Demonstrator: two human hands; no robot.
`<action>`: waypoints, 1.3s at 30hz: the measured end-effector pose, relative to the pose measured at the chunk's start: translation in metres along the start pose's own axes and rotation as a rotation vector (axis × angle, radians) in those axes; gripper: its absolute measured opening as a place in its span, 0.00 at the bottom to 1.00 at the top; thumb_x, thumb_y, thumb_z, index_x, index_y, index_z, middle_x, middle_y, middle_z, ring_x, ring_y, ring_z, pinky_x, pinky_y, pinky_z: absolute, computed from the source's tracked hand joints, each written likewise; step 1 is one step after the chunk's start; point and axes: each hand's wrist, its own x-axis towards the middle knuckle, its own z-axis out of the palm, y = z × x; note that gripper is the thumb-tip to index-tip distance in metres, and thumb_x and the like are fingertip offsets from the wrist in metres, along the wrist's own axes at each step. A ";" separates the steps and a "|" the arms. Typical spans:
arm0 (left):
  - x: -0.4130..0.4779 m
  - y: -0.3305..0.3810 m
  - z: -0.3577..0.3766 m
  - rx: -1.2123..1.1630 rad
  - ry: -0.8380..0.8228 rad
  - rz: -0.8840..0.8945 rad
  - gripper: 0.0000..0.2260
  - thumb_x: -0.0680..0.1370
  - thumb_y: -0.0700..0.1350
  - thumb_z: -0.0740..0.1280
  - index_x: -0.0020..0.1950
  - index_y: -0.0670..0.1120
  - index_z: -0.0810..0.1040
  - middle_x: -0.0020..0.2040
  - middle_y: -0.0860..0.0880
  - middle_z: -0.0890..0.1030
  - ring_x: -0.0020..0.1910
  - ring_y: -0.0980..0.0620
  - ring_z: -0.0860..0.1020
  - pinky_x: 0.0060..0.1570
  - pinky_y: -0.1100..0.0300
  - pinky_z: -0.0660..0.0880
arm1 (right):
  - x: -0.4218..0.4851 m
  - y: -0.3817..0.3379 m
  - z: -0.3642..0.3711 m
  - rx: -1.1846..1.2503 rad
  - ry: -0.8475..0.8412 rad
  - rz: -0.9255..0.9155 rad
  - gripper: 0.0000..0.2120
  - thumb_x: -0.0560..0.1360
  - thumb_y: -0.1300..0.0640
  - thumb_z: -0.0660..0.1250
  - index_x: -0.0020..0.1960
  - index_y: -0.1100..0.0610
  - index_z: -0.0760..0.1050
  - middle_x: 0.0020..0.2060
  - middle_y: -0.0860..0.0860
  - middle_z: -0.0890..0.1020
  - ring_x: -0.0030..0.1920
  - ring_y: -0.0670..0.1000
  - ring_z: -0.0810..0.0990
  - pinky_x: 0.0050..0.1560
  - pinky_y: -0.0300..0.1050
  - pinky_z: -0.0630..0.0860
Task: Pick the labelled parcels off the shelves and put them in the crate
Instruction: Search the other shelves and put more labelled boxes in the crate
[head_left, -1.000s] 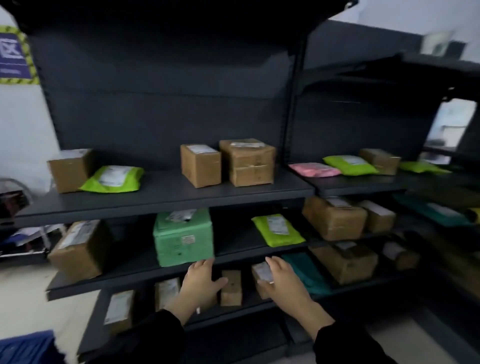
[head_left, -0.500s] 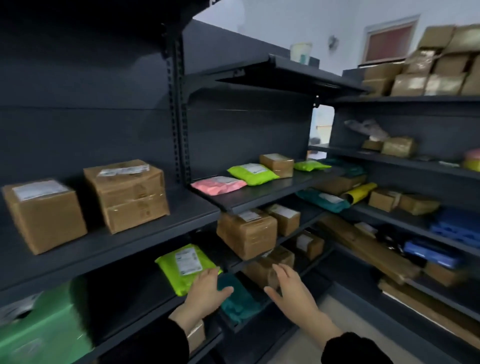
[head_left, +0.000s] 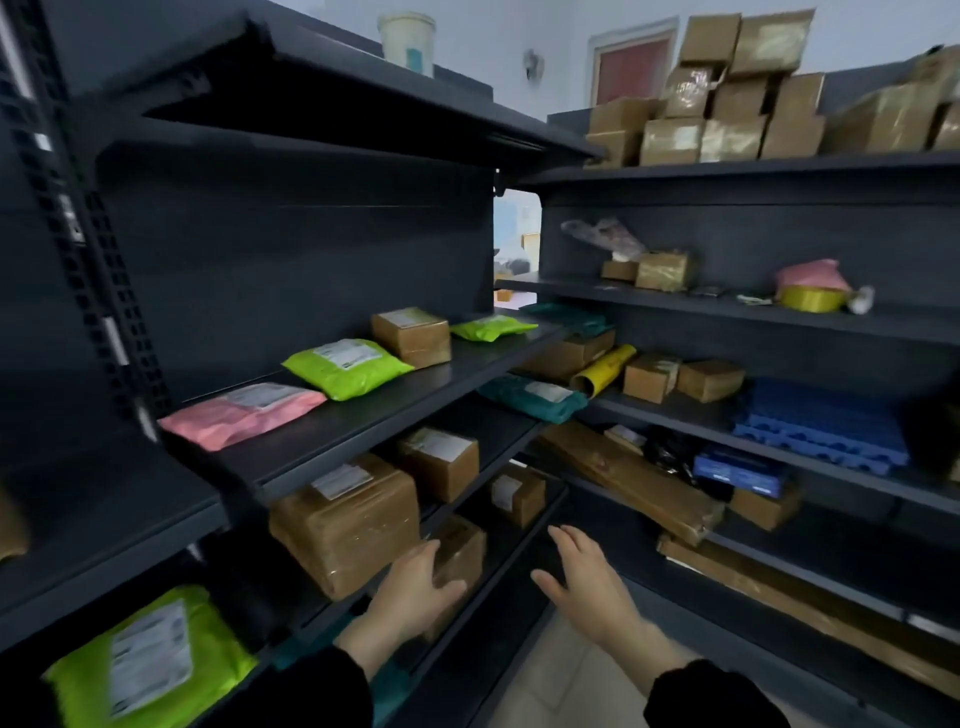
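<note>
Labelled parcels lie on dark shelves. On one shelf sit a pink mailer (head_left: 241, 413), a green mailer (head_left: 347, 366) and a brown box (head_left: 413, 336). Below it stands a large brown box (head_left: 345, 522) with a smaller labelled box (head_left: 441, 462) behind it. My left hand (head_left: 413, 592) reaches out with relaxed fingers in front of a small brown box (head_left: 460, 558) on a lower shelf; whether it touches the box is unclear. Empty and spread, my right hand (head_left: 589, 584) hovers to the right of it. No crate is in view.
A second shelf unit stands at the right with brown boxes (head_left: 680, 379), a yellow tube (head_left: 605, 369), blue trays (head_left: 826, 423) and long flat cartons (head_left: 631, 480). Stacked boxes (head_left: 727, 104) top it. A green mailer (head_left: 150, 660) lies low at the left. Pale floor (head_left: 571, 680) shows between the units.
The view has swung right along the shelves. Both hands have moved with it, from the small boxes and teal mailer at the left bay to the brown boxes in this bay.
</note>
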 end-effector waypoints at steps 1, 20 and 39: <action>0.016 0.011 0.008 -0.009 0.002 0.000 0.32 0.77 0.54 0.65 0.76 0.44 0.58 0.74 0.46 0.65 0.72 0.49 0.64 0.70 0.57 0.63 | 0.012 0.014 -0.006 0.000 0.000 0.001 0.31 0.78 0.44 0.57 0.76 0.53 0.51 0.75 0.51 0.56 0.75 0.50 0.54 0.72 0.43 0.56; 0.271 0.178 0.107 -0.019 -0.016 -0.041 0.32 0.78 0.54 0.63 0.76 0.43 0.56 0.74 0.45 0.62 0.73 0.49 0.61 0.71 0.60 0.59 | 0.229 0.237 -0.096 0.031 -0.067 0.046 0.30 0.78 0.45 0.58 0.76 0.54 0.53 0.75 0.50 0.57 0.74 0.49 0.56 0.73 0.44 0.59; 0.510 0.170 0.100 0.064 0.067 -0.117 0.28 0.78 0.54 0.62 0.75 0.45 0.61 0.72 0.46 0.66 0.70 0.48 0.64 0.68 0.57 0.65 | 0.498 0.302 -0.078 -0.038 -0.115 -0.079 0.28 0.78 0.47 0.59 0.74 0.55 0.56 0.73 0.52 0.61 0.72 0.52 0.61 0.68 0.42 0.62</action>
